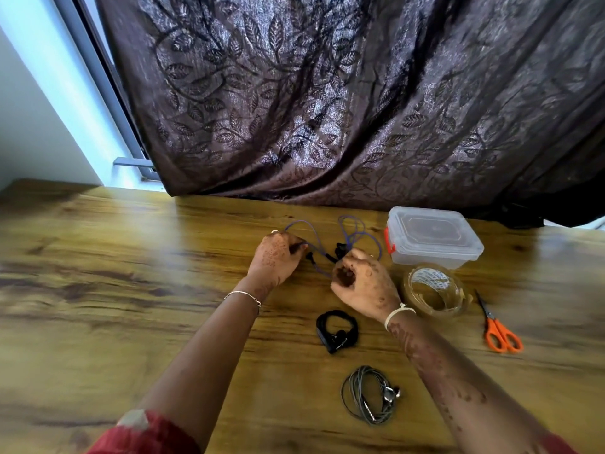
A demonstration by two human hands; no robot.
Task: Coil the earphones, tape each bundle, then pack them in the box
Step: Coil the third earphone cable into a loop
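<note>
Blurred frame, fine detail soft. The left hand (pixel 276 257) has its fingers curled round one end of the purple earphones (pixel 319 244); the fingertips are hidden under the hand, so I cannot tell which part of the cable it grips. The right hand (pixel 363 283) is curled loosely, thumb and fingers pinching the cable just below the black earbuds (pixel 340 248); the contact spot is covered by its knuckles. The purple cable lies in loose loops on the table (pixel 131 273) between and beyond the hands, just left of the box (pixel 432 237).

The box is clear plastic with its lid on and an orange latch (pixel 389 240) on the side; its contents are not readable through the glare. The printing inside the tape roll (pixel 435 290) is too small to read. The tape touches or nearly touches the box's near side; the right wrist overlaps its left rim.

The black coiled earphones (pixel 337 330) sit between the forearms, and the grey coiled earphones (pixel 366 394) are nearer the body. I cannot tell whether either is taped. The orange scissors (pixel 501 329) lie right of the tape, shut.

The curtain (pixel 327 109) drapes over the table's far edge, hiding it behind the box. The table is cut off left, right and at the bottom. There is wide bare wood left of the left forearm and tighter room on the right. The red sleeve (pixel 140 434) is cropped at the bottom.
</note>
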